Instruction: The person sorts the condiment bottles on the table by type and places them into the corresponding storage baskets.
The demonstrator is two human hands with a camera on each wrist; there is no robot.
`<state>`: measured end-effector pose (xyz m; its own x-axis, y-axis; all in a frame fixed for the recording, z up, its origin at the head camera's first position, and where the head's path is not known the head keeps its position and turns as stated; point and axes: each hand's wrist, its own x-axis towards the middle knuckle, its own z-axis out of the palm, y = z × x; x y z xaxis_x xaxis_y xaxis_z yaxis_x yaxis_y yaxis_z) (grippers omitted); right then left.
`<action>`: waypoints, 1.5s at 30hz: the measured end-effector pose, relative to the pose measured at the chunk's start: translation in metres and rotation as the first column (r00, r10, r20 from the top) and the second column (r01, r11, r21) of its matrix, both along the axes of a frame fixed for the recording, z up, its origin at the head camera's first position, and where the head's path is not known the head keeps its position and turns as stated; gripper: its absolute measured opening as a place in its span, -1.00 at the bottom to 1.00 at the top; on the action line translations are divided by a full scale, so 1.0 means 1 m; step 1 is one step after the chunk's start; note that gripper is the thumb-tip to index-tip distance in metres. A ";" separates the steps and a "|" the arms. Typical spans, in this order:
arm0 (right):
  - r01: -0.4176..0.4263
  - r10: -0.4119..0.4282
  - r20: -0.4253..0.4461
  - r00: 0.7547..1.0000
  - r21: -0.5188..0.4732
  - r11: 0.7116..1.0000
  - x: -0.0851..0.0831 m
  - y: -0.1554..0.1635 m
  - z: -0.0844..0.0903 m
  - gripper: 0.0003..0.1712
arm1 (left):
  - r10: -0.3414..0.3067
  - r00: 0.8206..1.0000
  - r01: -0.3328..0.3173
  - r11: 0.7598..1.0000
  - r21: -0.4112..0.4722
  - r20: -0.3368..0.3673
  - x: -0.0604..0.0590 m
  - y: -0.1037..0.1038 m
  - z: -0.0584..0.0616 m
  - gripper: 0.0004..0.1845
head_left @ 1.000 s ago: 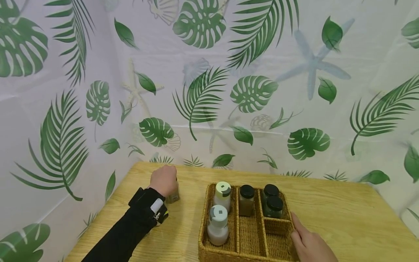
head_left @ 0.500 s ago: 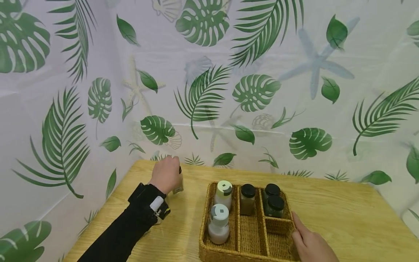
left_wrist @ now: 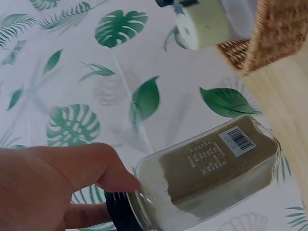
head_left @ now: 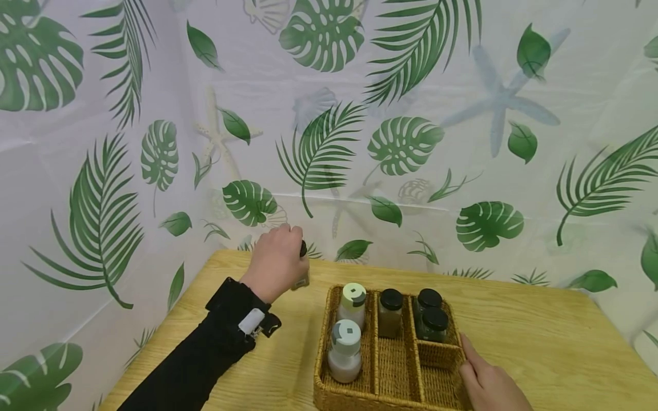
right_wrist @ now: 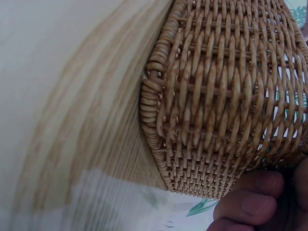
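Observation:
My left hand (head_left: 277, 262) grips a glass spice jar (left_wrist: 211, 168) with a black lid and tan powder, lifted off the table to the left of the wicker basket (head_left: 393, 379). In the head view the jar (head_left: 302, 274) is mostly hidden behind the fingers. The basket holds two white-capped bottles (head_left: 344, 351) on its left side, one brown jar (head_left: 390, 313) in the middle and two dark jars (head_left: 433, 324) at the back right. My right hand (head_left: 485, 379) holds the basket's right side, fingers (right_wrist: 252, 202) curled against the weave.
The wooden table (head_left: 540, 342) runs right and forward of the basket. A leaf-printed curtain (head_left: 329, 142) closes off the back and left sides just behind the table's edge.
My left hand lifted the spice jar off the table and carried it up and to the right, toward the basket. The right hand stayed on the basket.

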<state>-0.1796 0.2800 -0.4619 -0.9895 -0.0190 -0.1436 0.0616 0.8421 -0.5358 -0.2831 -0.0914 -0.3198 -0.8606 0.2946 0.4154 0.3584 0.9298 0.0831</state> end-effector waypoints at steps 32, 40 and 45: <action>0.008 -0.008 0.010 1.000 -0.027 1.000 0.001 0.005 -0.004 -0.31 | -0.406 0.914 0.402 0.903 -0.150 0.007 0.071 0.100 0.014 -0.87; 0.004 -0.003 0.017 1.000 -0.035 0.999 0.002 0.006 -0.002 -0.30 | -0.422 0.907 0.406 0.872 -0.273 0.001 0.078 0.122 -0.005 -0.94; 0.001 -0.001 0.018 1.000 -0.045 0.999 0.000 0.003 -0.002 -0.30 | -0.374 0.925 0.373 0.855 -0.361 0.069 0.080 0.132 -0.018 -0.81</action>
<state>-0.1795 0.2831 -0.4636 -0.9868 -0.0249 -0.1601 0.0722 0.8169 -0.5723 -0.2033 0.0409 -0.3377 -0.6544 0.7233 0.2206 0.6845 0.6905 -0.2336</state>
